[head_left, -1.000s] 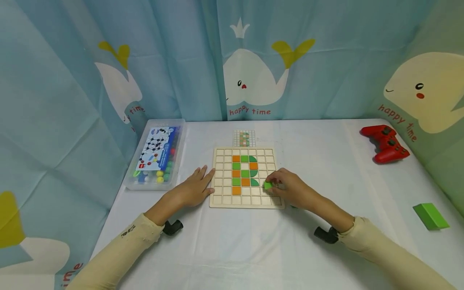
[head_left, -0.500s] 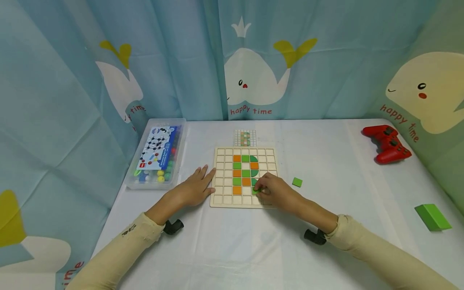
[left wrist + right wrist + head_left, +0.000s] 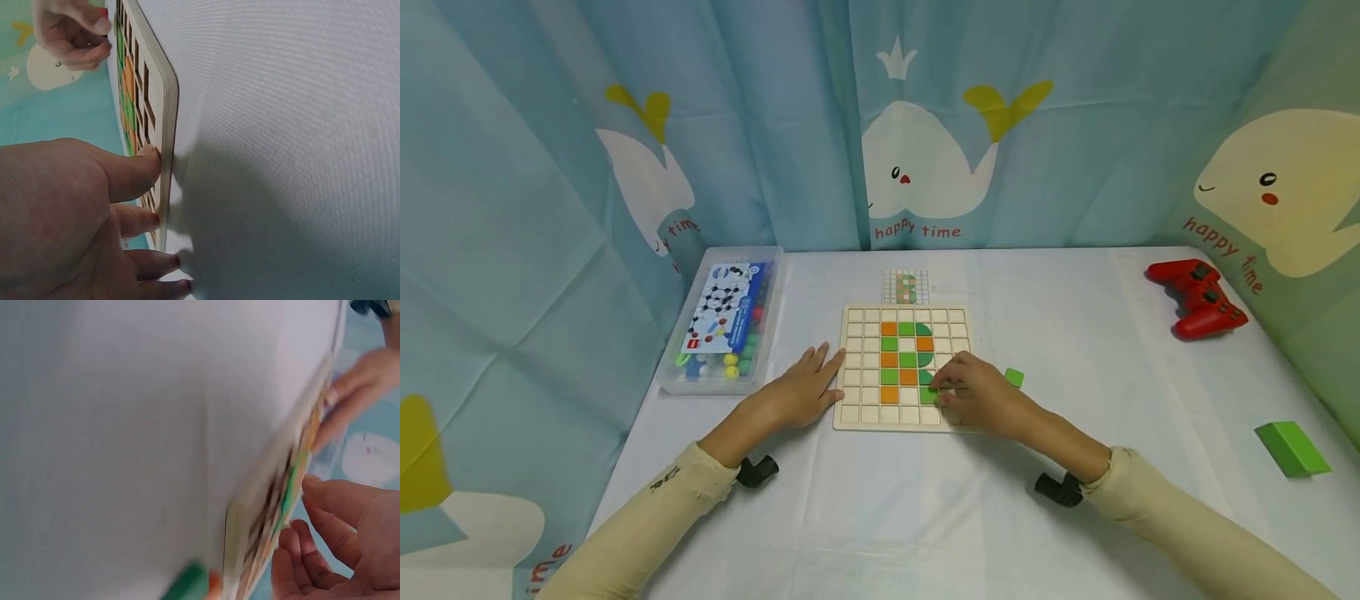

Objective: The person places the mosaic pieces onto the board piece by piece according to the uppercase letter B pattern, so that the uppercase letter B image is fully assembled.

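A wooden grid board (image 3: 871, 415) lies on the white table, with orange, light green and dark green tiles set in its cells. My left hand (image 3: 801, 389) rests at the board's left edge with straight fingers, and its thumb (image 3: 140, 172) presses on the rim in the left wrist view. Over the board's right side is my right hand (image 3: 985, 396), fingertips right beside a light green square tile (image 3: 928, 396) that sits in a lower cell. In the right wrist view the thumb (image 3: 331, 494) and fingers are apart with nothing between them.
A loose green tile (image 3: 1014, 377) lies right of the board. Behind it is a small pattern card (image 3: 891, 287). A clear box (image 3: 666, 379) of coloured balls stands left; a red game controller (image 3: 1198, 300) and a green block (image 3: 1292, 448) lie right.
My right hand carried the light green tile left into a lower cell and let go, then drew slightly right. My left hand stays at the board's edge.
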Tool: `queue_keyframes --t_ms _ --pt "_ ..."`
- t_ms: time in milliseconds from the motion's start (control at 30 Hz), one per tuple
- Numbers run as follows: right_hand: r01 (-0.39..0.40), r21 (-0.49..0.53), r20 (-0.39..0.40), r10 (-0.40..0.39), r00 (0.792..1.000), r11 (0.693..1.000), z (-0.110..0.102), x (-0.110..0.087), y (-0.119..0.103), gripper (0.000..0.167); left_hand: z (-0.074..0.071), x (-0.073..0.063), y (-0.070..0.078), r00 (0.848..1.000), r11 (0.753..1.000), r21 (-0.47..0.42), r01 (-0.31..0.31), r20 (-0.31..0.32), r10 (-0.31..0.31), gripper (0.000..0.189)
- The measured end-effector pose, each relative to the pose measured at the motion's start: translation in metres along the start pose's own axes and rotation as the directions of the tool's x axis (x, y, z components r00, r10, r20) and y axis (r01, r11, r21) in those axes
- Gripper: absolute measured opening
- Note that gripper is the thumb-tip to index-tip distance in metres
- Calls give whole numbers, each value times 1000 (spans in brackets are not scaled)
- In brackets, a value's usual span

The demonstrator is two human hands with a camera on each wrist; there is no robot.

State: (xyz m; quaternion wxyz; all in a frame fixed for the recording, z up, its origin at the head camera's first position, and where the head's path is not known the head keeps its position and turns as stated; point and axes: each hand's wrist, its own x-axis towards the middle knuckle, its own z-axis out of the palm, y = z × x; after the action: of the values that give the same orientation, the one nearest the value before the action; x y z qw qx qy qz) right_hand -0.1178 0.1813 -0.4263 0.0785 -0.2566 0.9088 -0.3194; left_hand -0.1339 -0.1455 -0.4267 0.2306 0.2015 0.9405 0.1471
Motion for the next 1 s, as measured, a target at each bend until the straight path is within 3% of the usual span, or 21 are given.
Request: queue_keyframes --t_ms 300,433,667,1000 --pt "-126 27 -133 128 983 992 -48 -19 32 24 0 1 0 1000 1000 11 9 -3 -9 71" --pt "-220 30 -141 222 965 975 -58 -30 49 29 1 1 0 1000 1000 12 8 2 -8 71" --pt "-333 108 -60 340 938 937 -53 -38 71 40 1 -1 1 1000 1000 5 -1 -2 1 69" --pt "-297 44 -80 300 951 954 -43 -40 76 34 0 0 2 1000 1000 5 4 -5 -4 70"
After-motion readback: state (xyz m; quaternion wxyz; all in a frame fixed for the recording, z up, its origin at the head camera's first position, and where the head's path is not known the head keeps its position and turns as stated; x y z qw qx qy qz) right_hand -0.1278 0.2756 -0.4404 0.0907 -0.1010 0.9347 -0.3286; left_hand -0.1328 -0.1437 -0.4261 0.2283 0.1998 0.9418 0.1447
